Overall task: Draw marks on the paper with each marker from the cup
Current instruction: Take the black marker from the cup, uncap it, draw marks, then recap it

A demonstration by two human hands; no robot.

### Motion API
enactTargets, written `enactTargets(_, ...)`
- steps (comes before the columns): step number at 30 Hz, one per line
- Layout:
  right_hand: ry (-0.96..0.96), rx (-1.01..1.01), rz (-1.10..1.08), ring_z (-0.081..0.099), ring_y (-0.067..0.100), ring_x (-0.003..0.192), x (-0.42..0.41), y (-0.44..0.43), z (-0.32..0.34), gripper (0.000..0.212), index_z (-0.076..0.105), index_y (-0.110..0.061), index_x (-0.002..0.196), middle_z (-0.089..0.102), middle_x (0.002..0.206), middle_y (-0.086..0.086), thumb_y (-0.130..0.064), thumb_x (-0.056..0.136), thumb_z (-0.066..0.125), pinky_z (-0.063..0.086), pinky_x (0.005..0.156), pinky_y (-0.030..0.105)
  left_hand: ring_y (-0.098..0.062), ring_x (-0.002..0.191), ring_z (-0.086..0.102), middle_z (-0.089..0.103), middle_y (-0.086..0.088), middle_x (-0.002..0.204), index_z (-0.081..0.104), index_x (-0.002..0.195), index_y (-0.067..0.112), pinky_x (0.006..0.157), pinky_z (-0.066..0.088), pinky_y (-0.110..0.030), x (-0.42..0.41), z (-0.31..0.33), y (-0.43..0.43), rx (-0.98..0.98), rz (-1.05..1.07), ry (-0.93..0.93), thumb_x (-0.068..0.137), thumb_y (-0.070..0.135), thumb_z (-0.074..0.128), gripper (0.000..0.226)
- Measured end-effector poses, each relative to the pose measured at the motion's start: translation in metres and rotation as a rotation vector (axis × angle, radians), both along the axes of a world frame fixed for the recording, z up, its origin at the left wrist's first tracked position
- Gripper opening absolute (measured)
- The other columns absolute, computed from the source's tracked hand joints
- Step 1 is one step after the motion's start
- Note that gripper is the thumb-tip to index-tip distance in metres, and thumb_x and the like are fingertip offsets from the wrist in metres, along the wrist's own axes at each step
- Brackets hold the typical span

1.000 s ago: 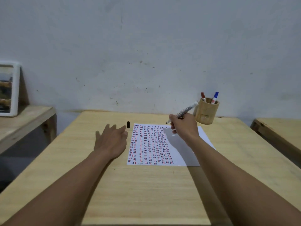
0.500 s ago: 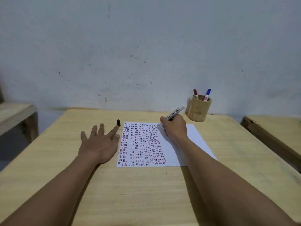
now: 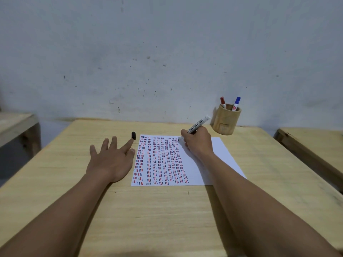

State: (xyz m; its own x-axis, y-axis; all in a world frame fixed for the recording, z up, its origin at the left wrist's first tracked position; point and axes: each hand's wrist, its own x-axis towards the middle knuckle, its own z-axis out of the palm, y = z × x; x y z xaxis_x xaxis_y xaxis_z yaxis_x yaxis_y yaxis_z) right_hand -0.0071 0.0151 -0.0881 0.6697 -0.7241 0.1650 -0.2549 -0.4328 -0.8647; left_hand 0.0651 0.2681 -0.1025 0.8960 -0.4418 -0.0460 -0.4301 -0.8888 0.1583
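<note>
A white sheet of paper (image 3: 220, 154) lies on the wooden table (image 3: 167, 210), its left two thirds filled with columns of short red, blue and black marks. My right hand (image 3: 197, 143) grips an uncapped white marker (image 3: 198, 124), its black tip touching the paper near the top edge. My left hand (image 3: 113, 160) rests flat on the table left of the sheet, fingers spread. The black cap (image 3: 133, 135) stands just beyond its fingertips. A wooden cup (image 3: 226, 120) at the back right holds a red marker (image 3: 223, 102) and a blue marker (image 3: 236, 103).
A grey wall rises right behind the table. Another wooden table edge (image 3: 306, 145) lies to the right, and a wooden bench (image 3: 16, 125) stands at the left. The paper's right third is blank.
My right hand has lowered the marker until its tip meets the top of the paper. My left hand has spread its fingers flat. The camera has turned slightly right.
</note>
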Motion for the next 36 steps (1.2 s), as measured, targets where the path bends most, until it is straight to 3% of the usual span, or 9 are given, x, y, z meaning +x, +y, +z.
enactTargets(8,0.011,0.015,0.006,0.057,0.021,0.064,-0.004,0.002,0.003,0.033,0.067,0.010,0.082,0.072,0.075,0.018,-0.024,0.083,0.067,0.040,0.053,0.028,-0.026,0.155,-0.009,-0.004,-0.004,0.169,0.000,0.154,0.051,0.121,-0.007,-0.059,0.000,0.000,0.000,-0.017,0.003,-0.001,0.099,0.056,0.007,0.057)
enactTargets(11,0.017,0.015,0.007,0.056,0.022,0.063,-0.005,0.003,0.005,0.028,0.064,0.002,0.073,0.064,0.066,0.008,-0.024,0.084,0.067,0.038,0.051,0.028,-0.026,0.156,-0.008,-0.003,-0.004,0.169,0.002,0.154,0.051,0.121,-0.007,-0.059,0.000,0.000,0.000,-0.031,0.005,0.002,0.099,0.056,0.008,0.057)
enactTargets(14,-0.009,0.035,-0.005,0.063,0.024,0.067,-0.006,0.003,0.007,0.027,0.066,0.001,0.076,0.071,0.072,0.010,-0.025,0.083,0.067,0.039,0.050,0.026,-0.026,0.156,-0.004,0.004,-0.004,0.169,0.009,0.156,0.048,0.121,-0.005,-0.059,-0.001,0.000,-0.001,-0.079,0.018,0.006,0.099,0.055,0.013,0.058)
enactTargets(16,-0.041,0.046,-0.021,0.061,0.021,0.065,-0.008,0.003,0.011,0.024,0.067,0.000,0.079,0.067,0.068,0.004,-0.024,0.083,0.066,0.036,0.050,0.026,-0.027,0.155,0.009,0.020,-0.004,0.166,0.024,0.154,0.040,0.121,0.001,-0.059,0.000,0.001,-0.002,-0.157,0.042,-0.014,0.099,0.051,0.022,0.056)
enactTargets(19,-0.099,0.078,-0.036,0.056,0.015,0.061,-0.007,0.001,0.020,0.025,0.069,-0.002,0.088,0.063,0.066,-0.002,-0.026,0.083,0.067,0.036,0.052,0.027,-0.030,0.136,0.045,0.058,-0.004,0.141,0.041,0.140,0.026,0.115,0.022,-0.058,0.001,0.007,-0.005,-0.373,0.125,-0.077,0.099,0.044,0.034,0.046)
enactTargets(22,-0.148,0.171,-0.007,0.056,0.017,0.059,-0.004,0.005,0.026,0.031,0.070,-0.005,0.092,0.070,0.075,0.004,-0.034,0.081,0.074,0.043,0.061,0.028,-0.031,0.128,0.055,0.062,-0.005,0.138,0.038,0.146,0.025,0.106,0.039,-0.051,0.007,0.016,-0.013,-0.481,0.103,-0.098,0.100,0.042,0.043,0.049)
enactTargets(25,-0.210,0.339,0.053,0.049,0.016,0.051,-0.005,0.012,0.029,0.027,0.070,-0.001,0.091,0.064,0.063,-0.002,-0.027,0.086,0.076,0.047,0.054,0.030,-0.029,0.131,0.053,0.060,-0.005,0.140,0.038,0.152,0.032,0.102,0.045,-0.047,0.015,0.019,-0.022,-0.473,0.023,-0.089,0.100,0.035,0.050,0.053)
enactTargets(31,-0.259,0.638,0.110,0.049,0.014,0.050,-0.016,0.026,0.039,0.015,0.064,-0.006,0.078,0.056,0.064,0.004,-0.014,0.090,0.060,0.049,0.049,0.024,-0.027,0.110,0.067,0.074,-0.003,0.120,0.069,0.125,0.021,0.084,0.051,-0.034,0.026,0.012,-0.027,-0.509,0.008,-0.189,0.099,0.013,0.055,0.031)
enactTargets(36,-0.269,0.711,0.147,0.053,0.014,0.049,-0.025,0.037,0.037,0.015,0.067,-0.004,0.079,0.061,0.064,0.006,-0.013,0.091,0.065,0.052,0.050,0.023,-0.024,0.092,0.067,0.076,-0.001,0.102,0.072,0.106,0.017,0.075,0.052,-0.035,0.011,0.028,-0.030,-0.578,-0.004,-0.201,0.097,0.015,0.059,0.016)
